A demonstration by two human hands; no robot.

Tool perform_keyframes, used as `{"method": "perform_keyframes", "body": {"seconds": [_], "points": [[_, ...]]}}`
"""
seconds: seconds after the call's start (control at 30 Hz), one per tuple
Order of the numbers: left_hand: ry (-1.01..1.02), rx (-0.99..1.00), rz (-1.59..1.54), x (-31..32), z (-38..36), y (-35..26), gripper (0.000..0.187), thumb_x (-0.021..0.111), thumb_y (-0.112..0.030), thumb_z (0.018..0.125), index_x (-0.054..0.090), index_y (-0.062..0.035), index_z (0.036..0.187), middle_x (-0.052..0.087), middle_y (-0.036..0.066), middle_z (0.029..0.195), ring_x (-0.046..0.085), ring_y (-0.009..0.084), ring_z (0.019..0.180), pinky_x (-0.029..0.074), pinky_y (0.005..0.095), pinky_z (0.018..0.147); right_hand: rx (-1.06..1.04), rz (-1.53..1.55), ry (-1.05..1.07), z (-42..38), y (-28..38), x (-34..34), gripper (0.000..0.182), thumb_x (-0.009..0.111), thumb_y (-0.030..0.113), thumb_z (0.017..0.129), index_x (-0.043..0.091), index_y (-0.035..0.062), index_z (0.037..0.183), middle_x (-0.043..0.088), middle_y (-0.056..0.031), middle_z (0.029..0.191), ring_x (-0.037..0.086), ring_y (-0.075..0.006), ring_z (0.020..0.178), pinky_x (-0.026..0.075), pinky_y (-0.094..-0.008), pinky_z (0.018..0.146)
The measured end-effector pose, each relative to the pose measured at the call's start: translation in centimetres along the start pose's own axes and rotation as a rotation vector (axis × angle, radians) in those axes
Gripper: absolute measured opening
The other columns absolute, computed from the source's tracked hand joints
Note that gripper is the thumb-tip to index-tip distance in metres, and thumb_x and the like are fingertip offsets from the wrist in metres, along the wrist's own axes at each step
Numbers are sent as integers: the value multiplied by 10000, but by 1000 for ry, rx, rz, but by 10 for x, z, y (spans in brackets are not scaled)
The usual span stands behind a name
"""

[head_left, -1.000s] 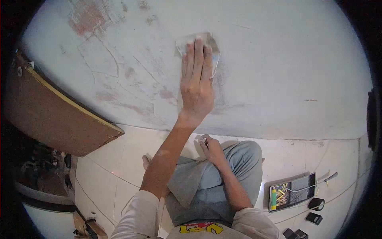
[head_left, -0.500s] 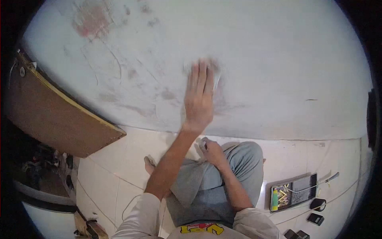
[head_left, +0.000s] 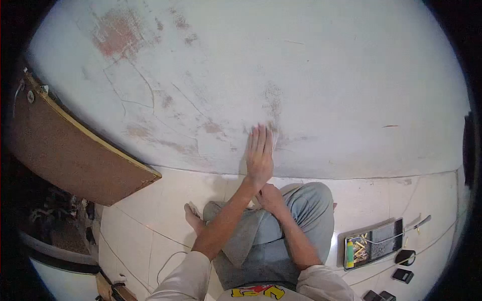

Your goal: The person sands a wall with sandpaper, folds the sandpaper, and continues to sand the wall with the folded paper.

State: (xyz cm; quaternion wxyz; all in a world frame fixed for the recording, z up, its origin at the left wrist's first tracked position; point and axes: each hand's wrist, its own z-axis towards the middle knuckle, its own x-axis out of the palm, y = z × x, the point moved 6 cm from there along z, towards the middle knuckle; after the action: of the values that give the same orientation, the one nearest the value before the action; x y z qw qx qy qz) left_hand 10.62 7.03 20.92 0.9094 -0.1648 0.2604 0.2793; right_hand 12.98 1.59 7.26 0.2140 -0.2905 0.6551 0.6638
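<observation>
My left hand (head_left: 260, 163) presses flat on the white wall (head_left: 351, 100), fingers stretched upward and close together. A thin pale edge along the fingers' right side looks like a sheet of sandpaper (head_left: 274, 139) held under the palm; most of it is covered. My right hand (head_left: 271, 199) is curled closed over my lap, just below the left wrist, which partly covers its fingertips. What it holds, if anything, cannot be made out. Scuffed brownish marks (head_left: 272, 95) show on the wall above my left fingers.
A reddish bare patch (head_left: 118, 35) and cracks mark the wall's upper left. A brown board (head_left: 75, 145) leans at left. On the tiled floor (head_left: 135, 210), right, are a black paint tray (head_left: 369, 258) with a roller frame (head_left: 424, 220), a black roll (head_left: 405, 258) and a small black box (head_left: 403, 275).
My left hand has slid down the wall, uncovering the scuffed area above it. My right hand stays low, and the left wrist now overlaps it.
</observation>
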Motion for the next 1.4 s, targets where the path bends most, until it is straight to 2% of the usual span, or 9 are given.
{"method": "perform_keyframes", "body": {"seconds": [0.27, 0.5, 0.57, 0.8, 0.87, 0.93, 1.07, 1.17, 1.4], "points": [[-250, 153, 133, -71, 132, -34, 570, 462, 59, 807, 361, 84, 1368, 300, 275, 1447, 267, 429, 1356, 253, 505, 1102, -38, 58, 6, -4, 14, -9, 337, 528, 231, 899, 524, -8, 1138, 634, -256, 902, 610, -415, 875, 478, -492, 771], [93, 36, 63, 17, -26, -5, 530, 442, 47, 816, 390, 99, 1341, 336, 284, 1423, 282, 440, 1346, 251, 549, 1087, -27, -103, 137, -2, -19, 26, 344, 515, 243, 901, 533, -10, 1133, 626, -252, 938, 609, -405, 887, 473, -479, 796], [74, -30, 9, 21, -25, -4, 604, 410, 59, 802, 298, 87, 1394, 208, 302, 1471, 169, 478, 1369, 179, 595, 1096, -65, -11, 32, -2, -16, 20, 351, 498, 254, 915, 536, -23, 1128, 626, -253, 938, 605, -408, 886, 473, -473, 803], [-234, 118, 128, -70, 138, -32, 575, 421, -32, 903, 220, 54, 1435, 163, 272, 1497, 146, 443, 1386, 186, 532, 1117, -10, 25, 70, -6, 16, -9, 364, 479, 283, 933, 514, -10, 1148, 623, -249, 928, 606, -403, 891, 471, -484, 787], [-301, 135, 140, -72, 133, -30, 566, 451, 60, 809, 359, 87, 1367, 284, 258, 1462, 255, 452, 1352, 239, 543, 1093, -13, 19, 59, -7, 17, -10, 353, 485, 279, 929, 523, -12, 1124, 622, -252, 924, 605, -408, 888, 471, -487, 779], [-194, 77, 82, -51, 90, -16, 559, 445, -11, 873, 297, 63, 1407, 215, 272, 1483, 182, 439, 1380, 198, 543, 1110, -26, 13, 27, -6, 18, -12, 342, 491, 275, 924, 533, -15, 1101, 622, -256, 919, 604, -412, 885, 471, -491, 772], [48, -23, 29, 15, -25, 3, 598, 404, 87, 790, 311, 104, 1381, 230, 296, 1466, 189, 470, 1367, 197, 569, 1100, -25, -24, 66, -8, -3, 7, 300, 514, 242, 904, 572, -19, 1039, 633, -237, 928, 607, -404, 892, 469, -482, 771], [78, -63, 7, 14, -20, -4, 601, 396, 81, 795, 287, 113, 1386, 216, 301, 1468, 179, 477, 1366, 196, 568, 1102, -102, -19, 47, -5, -9, 16, 314, 504, 257, 911, 569, -23, 1039, 628, -246, 932, 605, -410, 887, 474, -484, 766], [-170, 110, 131, -66, 134, -37, 583, 457, -11, 881, 239, 86, 1414, 185, 272, 1489, 146, 451, 1382, 206, 511, 1123, -18, 1, 78, -5, 14, -5, 369, 472, 279, 929, 529, -19, 1140, 627, -236, 980, 599, -404, 917, 478, -473, 800]]}}
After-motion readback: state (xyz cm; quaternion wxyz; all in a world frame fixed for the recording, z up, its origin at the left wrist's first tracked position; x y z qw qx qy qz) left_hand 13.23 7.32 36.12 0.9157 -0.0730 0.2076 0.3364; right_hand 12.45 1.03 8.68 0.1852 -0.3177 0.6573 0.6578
